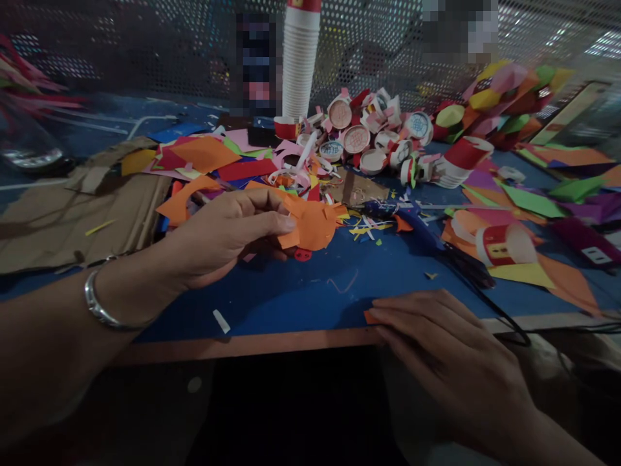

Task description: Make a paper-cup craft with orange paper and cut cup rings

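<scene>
My left hand (228,233), with a silver bangle at the wrist, pinches an orange paper cutout (315,226) between thumb and fingers. Rounded in the middle, the cutout has snipped tabs along its edges and is held just above the blue table (301,298). A small red round piece (303,255) with dark marks shows beneath its lower edge. Close to the table's front edge, my right hand (451,349) has its fingers together, gripping a small orange paper piece (369,317) at the tips. Most of that piece is hidden by the fingers.
Paper scraps (366,226) and a blue tool (422,226) with a black cord lie beyond my hands. A cup stack (298,71) rises behind, beside heaped cut cup pieces (356,137). Cardboard (121,223) lies left; a cut cup ring (504,244) and coloured paper (567,278) lie right.
</scene>
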A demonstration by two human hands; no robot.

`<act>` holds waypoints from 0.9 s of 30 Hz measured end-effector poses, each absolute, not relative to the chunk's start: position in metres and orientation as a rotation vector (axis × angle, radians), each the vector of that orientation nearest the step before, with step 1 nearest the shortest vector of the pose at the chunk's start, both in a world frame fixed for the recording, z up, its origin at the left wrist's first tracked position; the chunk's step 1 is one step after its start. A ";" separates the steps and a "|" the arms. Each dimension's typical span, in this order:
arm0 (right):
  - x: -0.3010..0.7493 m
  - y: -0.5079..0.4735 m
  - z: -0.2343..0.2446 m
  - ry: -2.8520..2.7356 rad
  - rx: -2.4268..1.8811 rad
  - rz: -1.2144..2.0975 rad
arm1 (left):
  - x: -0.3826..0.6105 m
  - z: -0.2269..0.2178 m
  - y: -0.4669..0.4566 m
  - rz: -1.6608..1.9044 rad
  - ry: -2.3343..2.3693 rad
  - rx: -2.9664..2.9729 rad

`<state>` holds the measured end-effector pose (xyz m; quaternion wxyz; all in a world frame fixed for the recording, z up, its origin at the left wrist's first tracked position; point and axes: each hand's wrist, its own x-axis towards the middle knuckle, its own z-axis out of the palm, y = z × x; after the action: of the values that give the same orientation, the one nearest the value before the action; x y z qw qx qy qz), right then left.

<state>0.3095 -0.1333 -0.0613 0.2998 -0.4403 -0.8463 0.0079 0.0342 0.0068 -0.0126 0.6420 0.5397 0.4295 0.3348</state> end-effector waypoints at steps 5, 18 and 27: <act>0.312 -0.134 -0.064 -2.278 -1.148 0.043 | 0.033 -0.015 0.005 0.752 0.931 1.261; 0.314 -0.131 -0.059 -2.329 -1.232 0.072 | 0.034 -0.018 0.004 0.727 0.865 1.221; 0.313 -0.132 -0.060 -2.334 -1.174 0.075 | 0.035 -0.017 0.003 0.730 0.863 1.218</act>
<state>0.3132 -0.1318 -0.0600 0.2607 -0.4337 -0.8621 0.0277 0.0347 0.0026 -0.0175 0.6742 0.5413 0.3837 0.3244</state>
